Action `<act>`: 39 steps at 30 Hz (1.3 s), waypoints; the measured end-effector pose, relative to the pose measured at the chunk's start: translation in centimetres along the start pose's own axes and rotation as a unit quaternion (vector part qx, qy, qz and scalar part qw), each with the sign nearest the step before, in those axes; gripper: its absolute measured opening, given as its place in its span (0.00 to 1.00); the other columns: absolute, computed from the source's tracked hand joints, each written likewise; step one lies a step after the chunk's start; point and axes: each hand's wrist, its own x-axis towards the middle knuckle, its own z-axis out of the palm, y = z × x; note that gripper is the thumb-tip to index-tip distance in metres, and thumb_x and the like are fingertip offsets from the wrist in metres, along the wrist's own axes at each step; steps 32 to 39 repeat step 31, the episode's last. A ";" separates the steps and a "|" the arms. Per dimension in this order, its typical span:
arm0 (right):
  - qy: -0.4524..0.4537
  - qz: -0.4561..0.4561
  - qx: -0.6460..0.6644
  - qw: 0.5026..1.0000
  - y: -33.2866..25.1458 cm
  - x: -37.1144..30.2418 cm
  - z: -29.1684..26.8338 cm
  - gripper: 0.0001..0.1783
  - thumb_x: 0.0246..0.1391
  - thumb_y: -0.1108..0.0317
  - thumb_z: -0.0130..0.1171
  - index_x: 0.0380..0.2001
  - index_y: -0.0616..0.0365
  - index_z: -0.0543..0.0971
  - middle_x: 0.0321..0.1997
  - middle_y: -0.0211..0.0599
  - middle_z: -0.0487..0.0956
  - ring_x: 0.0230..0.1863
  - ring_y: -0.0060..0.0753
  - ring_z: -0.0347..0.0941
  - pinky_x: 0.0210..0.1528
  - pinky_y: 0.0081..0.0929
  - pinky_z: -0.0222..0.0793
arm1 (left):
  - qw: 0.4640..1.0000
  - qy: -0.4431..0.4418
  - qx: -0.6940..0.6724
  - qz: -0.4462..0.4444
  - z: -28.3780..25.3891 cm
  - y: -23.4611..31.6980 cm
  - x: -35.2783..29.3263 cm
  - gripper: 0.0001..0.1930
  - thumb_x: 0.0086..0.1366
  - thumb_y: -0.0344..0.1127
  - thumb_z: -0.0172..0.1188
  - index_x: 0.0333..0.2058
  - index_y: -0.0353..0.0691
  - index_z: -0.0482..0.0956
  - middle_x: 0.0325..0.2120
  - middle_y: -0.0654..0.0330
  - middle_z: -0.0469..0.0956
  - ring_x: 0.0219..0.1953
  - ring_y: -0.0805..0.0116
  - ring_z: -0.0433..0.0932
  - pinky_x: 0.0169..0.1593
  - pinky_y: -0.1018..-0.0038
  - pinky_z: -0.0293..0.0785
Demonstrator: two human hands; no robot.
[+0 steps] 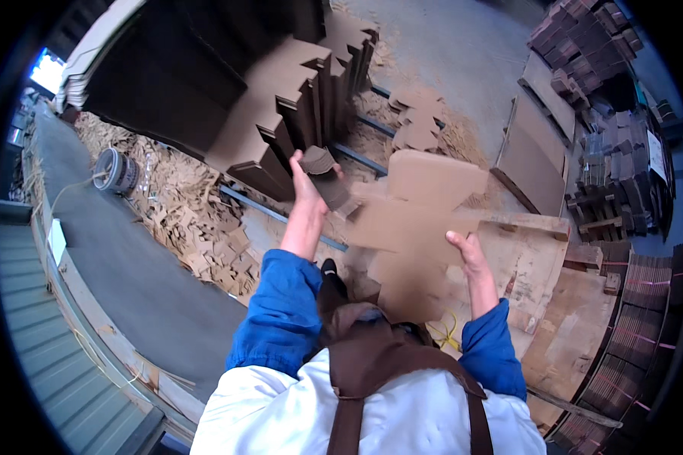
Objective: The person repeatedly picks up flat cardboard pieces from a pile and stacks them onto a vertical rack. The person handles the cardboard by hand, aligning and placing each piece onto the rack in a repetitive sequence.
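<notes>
Between my two hands is a stack of die-cut brown cardboard blanks (421, 197), with flaps sticking out on several sides. My left hand (309, 193) grips its left end, where the layered edges show; the fingers are partly hidden behind the stack. On the right side, my right hand (470, 254) has its thumb on the top sheet and its other fingers out of sight underneath. The lower part of the stack is blurred and hangs in front of my brown apron (395, 353).
Tall stacks of notched cardboard (273, 98) stand ahead on the left, by blue metal rails (360, 159). Cardboard scraps (197, 235) cover the floor near a bucket (115, 171). A wooden pallet (569, 326) lies at right, beside strapped cardboard bundles (634, 326).
</notes>
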 end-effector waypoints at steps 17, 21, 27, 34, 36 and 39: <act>0.052 0.192 0.182 0.963 17.8 16.6 -14.9 0.21 0.51 0.62 0.60 0.45 0.64 0.73 0.43 0.39 0.77 0.43 0.33 0.75 0.47 0.30 0.71 | 0.578 0.439 0.642 -0.247 -40.6 -4.1 -8.6 0.41 0.59 0.69 0.37 0.55 0.37 0.68 0.54 0.44 0.67 0.58 0.51 0.65 0.60 0.63 0.58; 0.117 0.177 -0.247 0.945 22.5 18.3 -17.0 0.23 0.52 0.54 0.61 0.43 0.62 0.74 0.39 0.31 0.76 0.40 0.24 0.70 0.40 0.23 0.66 | 0.575 0.375 0.693 -0.222 -36.3 -8.9 -0.4 0.41 0.61 0.66 0.40 0.58 0.33 0.62 0.56 0.45 0.65 0.62 0.52 0.60 0.64 0.66 0.53; 0.261 0.221 0.026 0.939 26.8 16.0 -21.4 0.30 0.58 0.39 0.42 0.51 0.51 0.70 0.46 0.29 0.73 0.48 0.27 0.67 0.51 0.39 0.61 | 0.881 0.142 0.433 -0.130 -25.0 -19.3 13.6 0.42 0.62 0.69 0.35 0.65 0.43 0.47 0.67 0.56 0.44 0.68 0.60 0.41 0.67 0.60 0.35; 0.206 0.288 0.210 0.911 32.7 16.7 -22.8 0.35 0.58 0.35 0.36 0.54 0.52 0.68 0.56 0.35 0.67 0.56 0.36 0.62 0.58 0.50 0.54 | 0.883 0.201 0.386 -0.179 -24.1 -22.5 20.1 0.49 0.57 0.76 0.30 0.66 0.44 0.42 0.67 0.57 0.41 0.69 0.60 0.39 0.66 0.55 0.31; 0.206 0.288 0.210 0.911 32.7 16.7 -22.8 0.35 0.58 0.35 0.36 0.54 0.52 0.68 0.56 0.35 0.67 0.56 0.36 0.62 0.58 0.50 0.54 | 0.883 0.201 0.386 -0.179 -24.1 -22.5 20.1 0.49 0.57 0.76 0.30 0.66 0.44 0.42 0.67 0.57 0.41 0.69 0.60 0.39 0.66 0.55 0.31; 0.206 0.288 0.210 0.911 32.7 16.7 -22.8 0.35 0.58 0.35 0.36 0.54 0.52 0.68 0.56 0.35 0.67 0.56 0.36 0.62 0.58 0.50 0.54 | 0.883 0.201 0.386 -0.179 -24.1 -22.5 20.1 0.49 0.57 0.76 0.30 0.66 0.44 0.42 0.67 0.57 0.41 0.69 0.60 0.39 0.66 0.55 0.31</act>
